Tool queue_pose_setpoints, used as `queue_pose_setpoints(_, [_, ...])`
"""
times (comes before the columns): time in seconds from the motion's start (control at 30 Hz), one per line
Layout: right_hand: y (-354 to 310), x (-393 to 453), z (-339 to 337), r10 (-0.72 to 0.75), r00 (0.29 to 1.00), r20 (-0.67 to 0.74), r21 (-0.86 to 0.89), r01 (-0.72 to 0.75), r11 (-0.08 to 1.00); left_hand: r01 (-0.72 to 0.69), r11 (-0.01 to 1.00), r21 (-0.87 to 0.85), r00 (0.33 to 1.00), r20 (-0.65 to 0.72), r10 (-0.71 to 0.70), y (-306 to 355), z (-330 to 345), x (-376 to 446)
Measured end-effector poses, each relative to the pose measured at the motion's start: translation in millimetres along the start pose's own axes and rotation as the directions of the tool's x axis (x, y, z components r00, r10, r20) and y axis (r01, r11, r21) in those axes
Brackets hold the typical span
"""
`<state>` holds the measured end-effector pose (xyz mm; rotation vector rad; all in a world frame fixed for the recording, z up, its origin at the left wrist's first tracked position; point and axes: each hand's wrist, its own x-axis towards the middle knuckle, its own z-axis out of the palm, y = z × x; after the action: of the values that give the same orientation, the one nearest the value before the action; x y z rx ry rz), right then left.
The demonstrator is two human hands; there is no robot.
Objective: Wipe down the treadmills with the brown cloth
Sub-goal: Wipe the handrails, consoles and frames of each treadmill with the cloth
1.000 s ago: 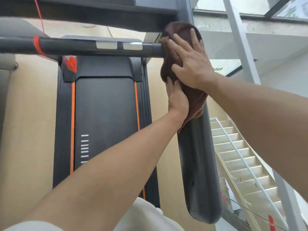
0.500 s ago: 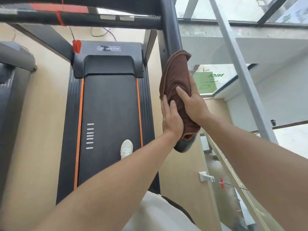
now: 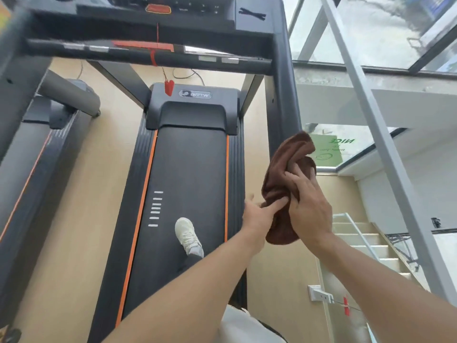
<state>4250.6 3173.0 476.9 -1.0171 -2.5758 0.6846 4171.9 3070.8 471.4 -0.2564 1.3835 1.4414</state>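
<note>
Brown cloth (image 3: 284, 174) has slid down the treadmill's right handrail (image 3: 282, 100) since a second ago, from the joint with the crossbar (image 3: 148, 54) to the rail's lower end, so that rail looks about wiped. The right hand (image 3: 309, 209) and left hand (image 3: 259, 214) hold the bunched cloth between them, both grips grasping it, fingers curled into the folds; console (image 3: 158, 11) and belt (image 3: 188, 194) probably remain
</note>
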Motion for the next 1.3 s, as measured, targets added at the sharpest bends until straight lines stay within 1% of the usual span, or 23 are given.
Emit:
queue_pose_setpoints(0.07, [-12.9,15.1,1.1,0.01,1.0,0.008,-0.034,-0.01,0.999,0.04,0.999,-0.028,0.996,0.081,-0.037,16.3,-7.6,9.2])
queue_pose_setpoints(0.17, [-33.3,51.5,4.9,0.043,0.998,0.05,-0.108,-0.037,0.993,0.058,0.998,-0.024,0.996,0.066,-0.057,47.1,-18.5,32.0])
queue_pose_setpoints(0.3, [-49.8,111.4,17.2,0.019,0.997,0.081,-0.266,0.003,0.964,0.074,0.997,-0.008,0.991,0.115,-0.073,105.4,-31.6,70.7])
queue_pose_setpoints(0.37, [-59.8,147.2,20.7,0.072,0.996,0.053,-0.231,-0.058,0.971,0.063,0.998,-0.031,0.987,0.149,-0.058,139.1,-34.0,89.6])
queue_pose_setpoints(0.43, [-66.2,183.3,23.1,0.168,0.986,-0.008,-0.117,-0.168,0.979,0.053,0.997,-0.061,0.979,0.2,-0.04,176.6,-33.0,106.0])
queue_pose_setpoints(0.5, [-69.0,211.4,25.9,0.23,0.968,-0.098,0.018,-0.229,0.973,0.023,0.998,-0.064,0.973,0.231,-0.007,214.2,-29.1,117.9])
queue_pose_setpoints(0.53, [-70.3,223.9,26.9,0.265,0.953,-0.144,0.091,-0.254,0.963,-0.019,0.999,-0.029,0.972,0.235,0.025,232.8,-24.7,123.1])
queue_pose_setpoints(0.6, [-72.6,246.3,29.1,0.341,0.913,-0.223,0.192,-0.302,0.934,-0.166,0.979,0.122,0.962,0.237,0.133,266.8,-12.0,132.3])
queue_pose_setpoints(0.67, [-77.3,267.5,31.7,0.405,0.871,-0.278,0.251,-0.342,0.906,-0.332,0.906,0.262,0.929,0.257,0.266,295.6,3.2,138.6])
queue_pose_setpoints(0.73, [-78.6,290.6,37.1,0.419,0.856,-0.303,0.278,-0.342,0.898,-0.458,0.829,0.321,0.883,0.271,0.384,318.9,16.6,148.5])
queue_pose_setpoints(0.8, [-81.1,310.7,43.9,0.383,0.867,-0.319,0.298,-0.292,0.909,-0.554,0.755,0.351,0.832,0.263,0.489,338.9,21.9,161.4])
queue_pose_setpoints(0.83, [-81.6,321.8,46.8,0.356,0.873,-0.332,0.308,-0.256,0.916,-0.589,0.72,0.368,0.808,0.236,0.54,348.3,21.0,169.0])
queue_pose_setpoints(0.93, [-88.6,356.5,57.8,0.293,0.883,-0.368,0.384,-0.142,0.912,-0.643,0.635,0.428,0.743,0.146,0.654,376.1,9.8,189.8])
queue_pose_setpoints(0.97, [-93.6,371.0,65.5,0.257,0.905,-0.34,0.405,-0.106,0.908,-0.657,0.608,0.446,0.719,0.13,0.682,385.9,2.5,195.9])
queue_pose_setpoints(1.0, [-100.3,387.6,75.3,0.195,0.946,-0.258,0.372,-0.089,0.924,-0.66,0.576,0.482,0.698,0.109,0.708,395.5,-6.8,203.5])
queue_pose_setpoints(1.03, [-106.5,403.8,87.3,0.102,0.986,-0.132,0.227,-0.07,0.971,-0.642,0.542,0.543,0.681,0.079,0.728,404.3,-19.1,211.0])
queue_pose_setpoints(1.07, [-113.3,416.3,98.0,0.024,0.999,0.026,0.012,-0.025,1.0,-0.602,0.511,0.614,0.672,0.045,0.739,411.6,-34.6,216.9])
queue_pose_setpoints(1.1, [-117.7,426.0,105.4,-0.005,0.986,0.168,-0.174,0.035,0.984,-0.558,0.488,0.671,0.664,0.008,0.748,417.0,-52.1,220.8])
queue_pose_setpoints(1.13, [-122.3,433.4,107.8,-0.014,0.963,0.267,-0.265,0.087,0.96,-0.524,0.469,0.711,0.641,-0.034,0.767,420.8,-72.0,224.6])
queue_pose_setpoints(1.17, [-124.4,437.7,107.2,-0.022,0.946,0.323,-0.3,0.125,0.946,-0.493,0.461,0.738,0.614,-0.08,0.785,422.7,-94.2,227.2])
queue_pose_setpoints(1.2, [-125.3,439.8,104.9,-0.035,0.937,0.348,-0.315,0.152,0.937,-0.458,0.463,0.759,0.59,-0.13,0.797,423.5,-116.6,227.3])
queue_pose_setpoints(1.27, [-133.7,442.0,103.4,-0.037,0.939,0.343,-0.338,0.16,0.927,-0.376,0.474,0.796,0.545,-0.224,0.808,422.0,-162.7,226.2])
queue_pose_setpoints(1.3, [-145.3,442.6,108.2,-0.05,0.941,0.335,-0.357,0.176,0.917,-0.326,0.46,0.826,0.518,-0.251,0.818,420.1,-183.8,225.0])
